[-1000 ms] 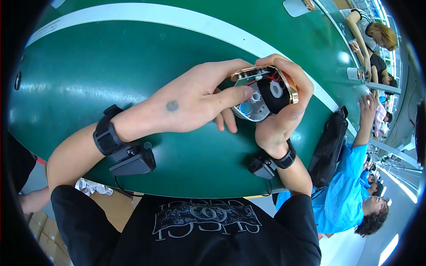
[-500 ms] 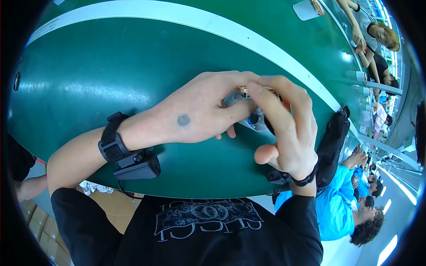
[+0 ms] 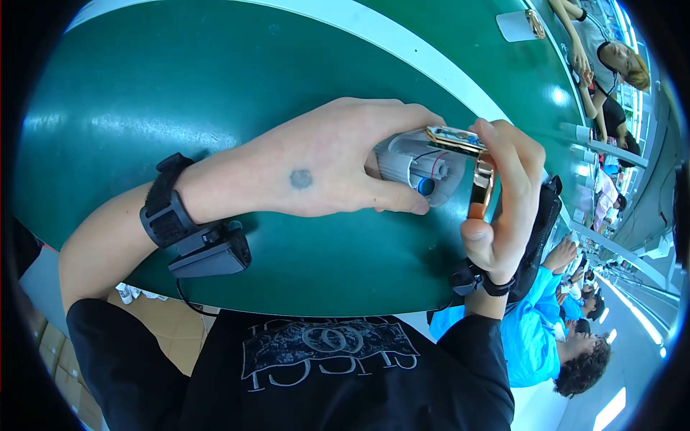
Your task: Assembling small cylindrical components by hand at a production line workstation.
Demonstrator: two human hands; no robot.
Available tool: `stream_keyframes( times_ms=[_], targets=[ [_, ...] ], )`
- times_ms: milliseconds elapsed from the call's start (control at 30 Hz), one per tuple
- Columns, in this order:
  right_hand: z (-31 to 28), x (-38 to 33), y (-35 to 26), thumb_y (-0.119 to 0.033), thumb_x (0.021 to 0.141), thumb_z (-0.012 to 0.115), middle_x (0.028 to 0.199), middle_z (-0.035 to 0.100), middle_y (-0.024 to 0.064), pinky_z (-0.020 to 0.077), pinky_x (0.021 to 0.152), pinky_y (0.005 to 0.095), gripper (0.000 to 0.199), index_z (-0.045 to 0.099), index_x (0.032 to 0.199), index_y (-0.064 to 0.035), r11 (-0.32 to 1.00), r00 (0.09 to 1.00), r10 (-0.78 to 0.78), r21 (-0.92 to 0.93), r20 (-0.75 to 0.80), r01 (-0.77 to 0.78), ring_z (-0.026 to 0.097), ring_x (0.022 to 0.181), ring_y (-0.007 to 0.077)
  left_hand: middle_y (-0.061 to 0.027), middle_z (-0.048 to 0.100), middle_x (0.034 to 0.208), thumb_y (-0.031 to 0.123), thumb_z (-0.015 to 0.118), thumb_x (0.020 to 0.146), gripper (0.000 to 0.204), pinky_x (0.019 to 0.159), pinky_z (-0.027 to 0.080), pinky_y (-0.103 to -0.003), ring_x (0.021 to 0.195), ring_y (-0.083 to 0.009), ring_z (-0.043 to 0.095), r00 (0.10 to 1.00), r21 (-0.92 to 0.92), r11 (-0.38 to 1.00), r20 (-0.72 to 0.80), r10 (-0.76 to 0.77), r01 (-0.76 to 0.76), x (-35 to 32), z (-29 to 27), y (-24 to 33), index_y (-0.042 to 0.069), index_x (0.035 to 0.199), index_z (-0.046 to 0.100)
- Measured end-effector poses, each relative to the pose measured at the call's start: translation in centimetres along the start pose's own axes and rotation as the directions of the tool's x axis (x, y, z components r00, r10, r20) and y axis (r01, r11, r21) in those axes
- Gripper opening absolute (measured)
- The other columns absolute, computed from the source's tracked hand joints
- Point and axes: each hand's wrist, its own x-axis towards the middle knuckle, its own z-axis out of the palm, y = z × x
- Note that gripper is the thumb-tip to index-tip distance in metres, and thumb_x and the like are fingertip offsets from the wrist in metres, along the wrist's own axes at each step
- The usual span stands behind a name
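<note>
My left hand (image 3: pixel 323 158) is wrapped round a white cylindrical housing (image 3: pixel 399 164), its open end turned to the right. Inside that end show a blue-ended cell (image 3: pixel 425 187), white inner walls and thin red and dark wires. A shiny gold-rimmed cap (image 3: pixel 482 188) is gripped between the thumb and fingers of my right hand (image 3: pixel 514 190), just right of the housing and apart from its mouth. Along the cap's upper side lies a small circuit board (image 3: pixel 456 138). My left fingers under the housing are hidden.
The green table (image 3: pixel 323 266) carries a pale strip (image 3: pixel 417 50) across its far part. A black case (image 3: pixel 550 208) lies beside my right forearm. Another white cylinder with a gold end (image 3: pixel 519 26) stands far right. Co-workers sit along the right; one wears a blue garment (image 3: pixel 528 330).
My right hand has moved right and drawn the gold-rimmed cap off the housing, exposing the cell and wires. My left hand still holds the housing.
</note>
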Motion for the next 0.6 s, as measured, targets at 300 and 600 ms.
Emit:
stream_keyframes(
  times_ms=[300,600],
  targets=[
    [0.9,0.8,0.9,-0.044,0.108,0.041,0.118,0.059,0.0248,0.056,0.078,0.0385,0.057,0.066,0.127,0.0036,0.982,0.986,-0.159,0.092,-0.058,0.164,0.064,0.095,0.0307,-0.0134,0.063,0.116,0.009,0.081,0.086,0.067,0.064,0.06,-0.027,0.077,-0.0199,0.074,0.999,-0.009,1.0,0.035,-0.012,0.013,0.2,-0.1,0.0,0.004,0.145,0.049],
    [1.1,1.0,0.0,-0.053,0.108,0.031,0.121,0.061,0.0235,0.0524,0.089,0.0414,0.068,0.067,0.127,0.0009,0.993,0.992,-0.119,0.019,-0.033,0.119,0.065,0.106,0.0341,-0.0121,0.065,0.111,0.013,0.082,0.085,0.067,0.065,0.061,-0.028,0.076,-0.0196,0.074,0.999,0.003,0.999,-0.005,0.041,-0.041,0.1,0.2,0.0,0.003,0.143,0.05]
  ],
)
